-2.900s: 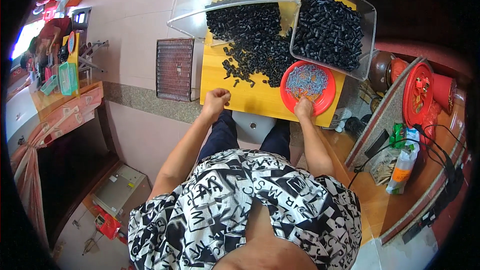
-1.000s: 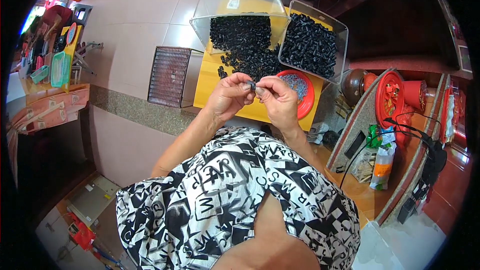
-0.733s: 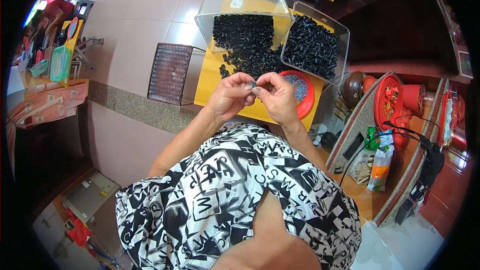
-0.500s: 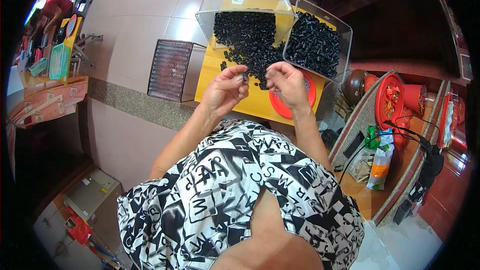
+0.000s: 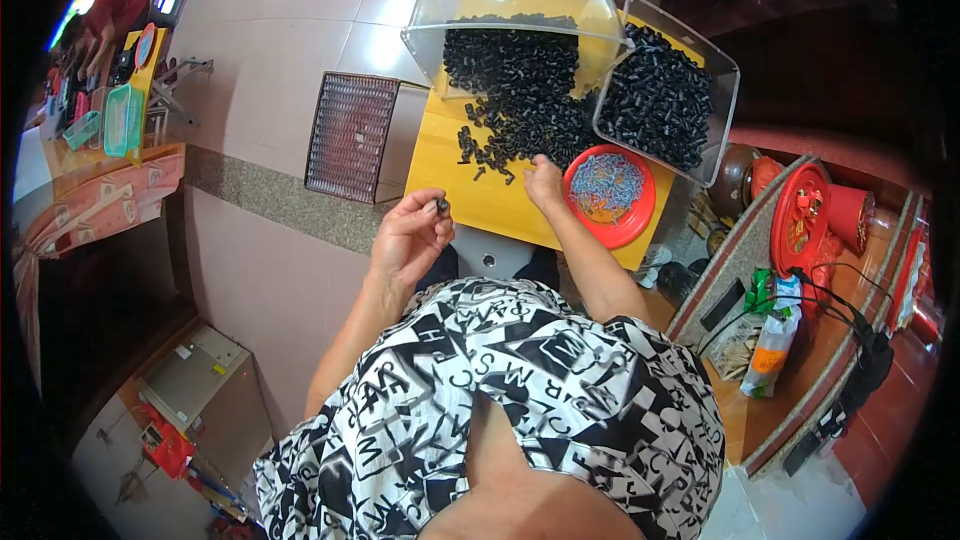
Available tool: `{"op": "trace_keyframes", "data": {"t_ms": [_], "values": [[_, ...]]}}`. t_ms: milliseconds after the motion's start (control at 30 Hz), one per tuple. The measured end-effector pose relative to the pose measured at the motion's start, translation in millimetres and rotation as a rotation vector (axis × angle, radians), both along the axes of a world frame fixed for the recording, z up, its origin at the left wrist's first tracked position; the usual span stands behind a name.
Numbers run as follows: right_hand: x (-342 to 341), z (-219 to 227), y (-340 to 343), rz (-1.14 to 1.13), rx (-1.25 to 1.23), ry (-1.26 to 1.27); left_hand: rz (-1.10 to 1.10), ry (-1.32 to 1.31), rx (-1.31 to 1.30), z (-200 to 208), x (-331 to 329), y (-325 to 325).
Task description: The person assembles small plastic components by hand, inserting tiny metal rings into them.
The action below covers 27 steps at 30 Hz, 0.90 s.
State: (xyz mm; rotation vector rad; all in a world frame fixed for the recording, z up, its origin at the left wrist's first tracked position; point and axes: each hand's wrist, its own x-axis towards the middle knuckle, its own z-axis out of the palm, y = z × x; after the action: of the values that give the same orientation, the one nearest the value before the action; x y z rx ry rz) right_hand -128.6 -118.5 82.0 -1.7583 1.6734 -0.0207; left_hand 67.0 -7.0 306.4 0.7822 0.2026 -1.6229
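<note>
My left hand is raised near the table's front left edge, thumb and fingertips pinching a small black cylindrical piece. Farther right, my right hand is at the near edge of a heap of small black plastic pieces, fingers curled in. What they hold, if anything, is hidden. Close beside that hand sits a red round plate with many small silvery metal parts on it. The heap spreads over the yellow table from a clear bin tipped on its side.
Another clear bin, full of black pieces, stands at the table's right. A dark rack with a fine grid is left of the table. To the right, a shelf unit holds a red tray and packets.
My right hand has left its place opposite the left one and reached to the heap's near edge. My left hand has come lower, still pinching its piece. The view has shifted slightly.
</note>
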Motion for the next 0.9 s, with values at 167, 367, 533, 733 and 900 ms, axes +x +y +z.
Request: {"op": "trace_keyframes", "data": {"t_ms": [167, 367, 533, 733, 900], "values": [[10, -8, -11, -0.036, 0.080, 0.170, 0.032, -0.020, 0.075, 2, 4, 15], [24, 11, -13, -0.023, 0.132, 0.222, 0.037, -0.044, 0.093, 4, 10, 21], [20, 1, -12, 0.085, 0.128, 0.262, 0.020, -0.043, 0.114, 12, 7, 13], [12, -11, -7, 0.086, 0.036, 0.199, -0.001, -0.035, 0.065, 10, 3, 12], [0, -5, -9, -0.027, -0.060, -0.003, -0.025, -0.029, 0.066, 12, -6, 4]]}}
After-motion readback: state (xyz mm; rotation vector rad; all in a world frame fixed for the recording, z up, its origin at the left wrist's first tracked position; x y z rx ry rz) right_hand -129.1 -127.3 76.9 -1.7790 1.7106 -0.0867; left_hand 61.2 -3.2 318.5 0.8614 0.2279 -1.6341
